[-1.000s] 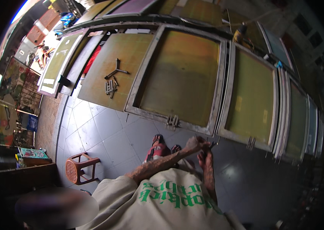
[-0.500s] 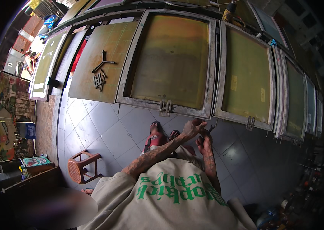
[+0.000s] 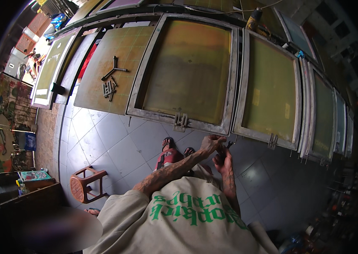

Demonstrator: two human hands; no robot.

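Observation:
A large metal-framed screen (image 3: 233, 76) with yellow-green mesh lies in front of me, a metal hinge clamp (image 3: 180, 122) fixed at its near edge. My left hand (image 3: 211, 145) is just below that screen's near right corner. Its fingers are pinched together; whatever is between them is too small to make out. Close beside it, my right hand (image 3: 222, 163) is closed around a dark wrench (image 3: 230, 144), whose jaw points up beyond the fingers. On the board (image 3: 90, 80) to the left lie a Y-shaped socket wrench (image 3: 114, 69) and several bolts (image 3: 109, 88).
More framed screens stand side by side to the right, the nearest (image 3: 236, 106) with its own hinge clamp (image 3: 272, 141). A yellow-black power drill (image 3: 254, 19) rests at the far side. A brown plastic stool (image 3: 86, 184) is on the tiled floor (image 3: 115, 146) at left.
Both hands have shifted slightly down and left in the view, below the screen's corner. The wrench in my right hand has moved a little nearer the left fingers.

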